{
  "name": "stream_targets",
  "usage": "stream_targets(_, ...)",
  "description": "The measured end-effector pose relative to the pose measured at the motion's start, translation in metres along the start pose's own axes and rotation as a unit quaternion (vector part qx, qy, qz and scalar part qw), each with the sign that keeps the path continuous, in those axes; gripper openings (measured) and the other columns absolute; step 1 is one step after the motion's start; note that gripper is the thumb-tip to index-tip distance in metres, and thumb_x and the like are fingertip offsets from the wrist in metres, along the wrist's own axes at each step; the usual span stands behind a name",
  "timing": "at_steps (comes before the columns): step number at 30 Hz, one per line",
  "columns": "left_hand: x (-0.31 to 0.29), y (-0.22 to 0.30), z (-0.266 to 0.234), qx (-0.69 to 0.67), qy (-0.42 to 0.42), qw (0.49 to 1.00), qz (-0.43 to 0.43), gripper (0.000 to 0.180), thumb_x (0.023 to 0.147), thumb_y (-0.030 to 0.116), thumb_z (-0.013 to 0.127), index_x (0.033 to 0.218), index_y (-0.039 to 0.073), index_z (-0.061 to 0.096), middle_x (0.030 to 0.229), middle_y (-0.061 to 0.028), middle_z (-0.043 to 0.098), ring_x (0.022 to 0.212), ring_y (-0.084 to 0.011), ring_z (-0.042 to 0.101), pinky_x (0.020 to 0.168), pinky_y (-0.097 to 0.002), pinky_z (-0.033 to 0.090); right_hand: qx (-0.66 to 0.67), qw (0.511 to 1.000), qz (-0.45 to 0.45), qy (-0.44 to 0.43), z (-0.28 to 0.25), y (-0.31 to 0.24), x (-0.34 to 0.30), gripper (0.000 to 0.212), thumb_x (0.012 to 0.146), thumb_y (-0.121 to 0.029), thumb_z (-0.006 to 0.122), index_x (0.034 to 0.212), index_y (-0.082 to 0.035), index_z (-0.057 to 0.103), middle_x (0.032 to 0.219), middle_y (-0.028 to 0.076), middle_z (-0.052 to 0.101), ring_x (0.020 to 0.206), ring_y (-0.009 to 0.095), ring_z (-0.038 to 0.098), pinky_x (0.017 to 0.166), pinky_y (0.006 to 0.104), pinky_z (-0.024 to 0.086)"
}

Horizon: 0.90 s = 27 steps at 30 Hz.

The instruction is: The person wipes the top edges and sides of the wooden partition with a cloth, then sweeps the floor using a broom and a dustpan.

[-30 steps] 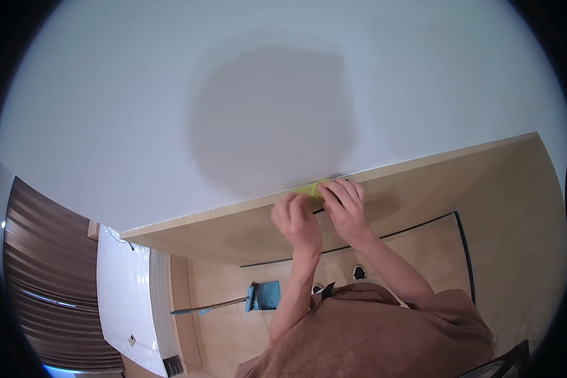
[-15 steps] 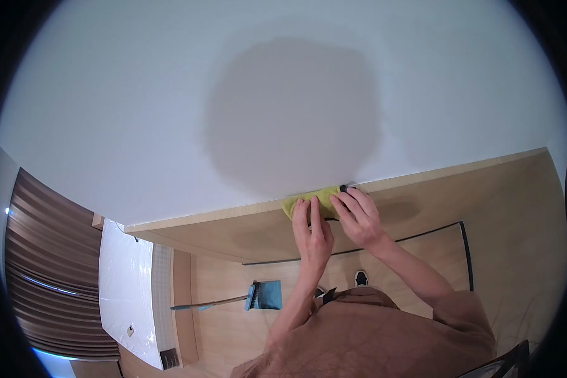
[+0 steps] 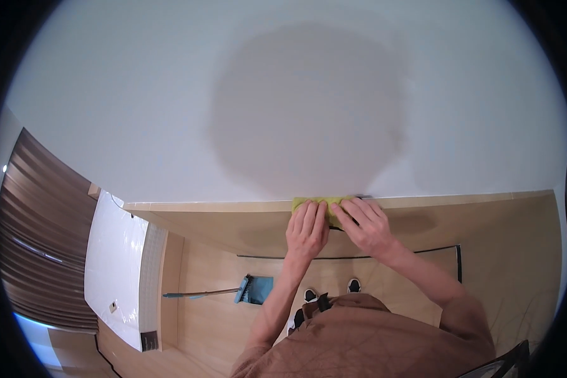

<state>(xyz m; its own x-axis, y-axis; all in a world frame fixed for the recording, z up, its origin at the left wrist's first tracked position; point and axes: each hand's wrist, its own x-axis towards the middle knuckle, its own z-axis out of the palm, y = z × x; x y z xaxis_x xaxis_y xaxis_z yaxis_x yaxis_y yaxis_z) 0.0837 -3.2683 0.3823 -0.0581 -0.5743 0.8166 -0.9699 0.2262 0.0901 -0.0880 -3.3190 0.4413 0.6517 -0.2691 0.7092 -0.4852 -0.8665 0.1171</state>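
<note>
A yellow-green cloth (image 3: 332, 220) is folded over the narrow top edge of a light wooden panel (image 3: 220, 222), which runs along a white wall (image 3: 138, 126). My left hand (image 3: 307, 232) presses the left part of the cloth with its fingers bent over the edge. On the right part lies my right hand (image 3: 368, 228), fingers curled and gripping the cloth. Something small and dark shows by the right fingers; I cannot make out what it is. The undersides of both hands are hidden.
Below left, a blue dustpan (image 3: 258, 290) with a brush and long handle lies on the wooden floor (image 3: 208, 277). A plastic-wrapped white mattress (image 3: 116, 264) rests on a wooden bed frame (image 3: 171, 283). Brown curtains (image 3: 38, 233) hang at the far left. My shoes (image 3: 354, 285) stand behind the panel.
The view has turned, so the panel's edge lies more level. Both hands stay on the cloth; my left fingers now lie closer together over it.
</note>
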Motion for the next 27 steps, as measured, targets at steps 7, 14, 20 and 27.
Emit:
stream_targets(7,-0.023,-0.076,-0.023,0.033,0.031,0.999,-0.022,0.038,0.074,0.003,0.057,0.111,0.004,0.062,0.113,-0.0126,0.057,0.105,-0.0305,0.054,0.092,-0.0415,0.043,0.004,1.0,-0.017,0.014,0.051,-0.058,0.052,0.037,0.071,-0.011,0.059,0.106,0.002,0.064,0.102,0.009,0.06,0.095,0.021,0.058,0.081,0.0309,0.048)
stream_targets(14,-0.057,-0.169,-0.055,0.103,0.071,0.991,-0.049,0.036,0.076,0.001,0.052,0.111,0.002,0.058,0.113,-0.015,0.056,0.106,-0.0335,0.053,0.094,-0.0451,0.041,0.003,0.997,-0.073,0.036,0.12,-0.131,0.112,0.029,0.069,-0.012,0.06,0.093,0.004,0.064,0.091,0.008,0.058,0.089,0.022,0.057,0.081,0.03,0.047)
stream_targets(20,-0.064,-0.232,-0.094,0.115,0.125,0.974,-0.15,0.034,0.078,0.006,0.055,0.112,0.002,0.057,0.116,-0.0166,0.054,0.111,-0.0347,0.049,0.095,-0.045,0.04,0.035,0.994,-0.102,0.015,0.173,-0.201,0.175,0.019,0.068,-0.012,0.06,0.083,-0.001,0.066,0.085,0.007,0.056,0.088,0.021,0.055,0.081,0.029,0.045)
stream_targets(27,-0.052,-0.2,-0.104,0.068,0.122,0.965,-0.224,0.033,0.079,0.006,0.056,0.111,-0.002,0.055,0.117,-0.02,0.053,0.113,-0.0393,0.048,0.095,-0.0456,0.039,0.1,0.993,-0.036,0.058,0.172,-0.197,0.161,0.017,0.067,-0.014,0.061,0.082,-0.006,0.065,0.083,0.003,0.055,0.087,0.019,0.055,0.074,0.0279,0.047)
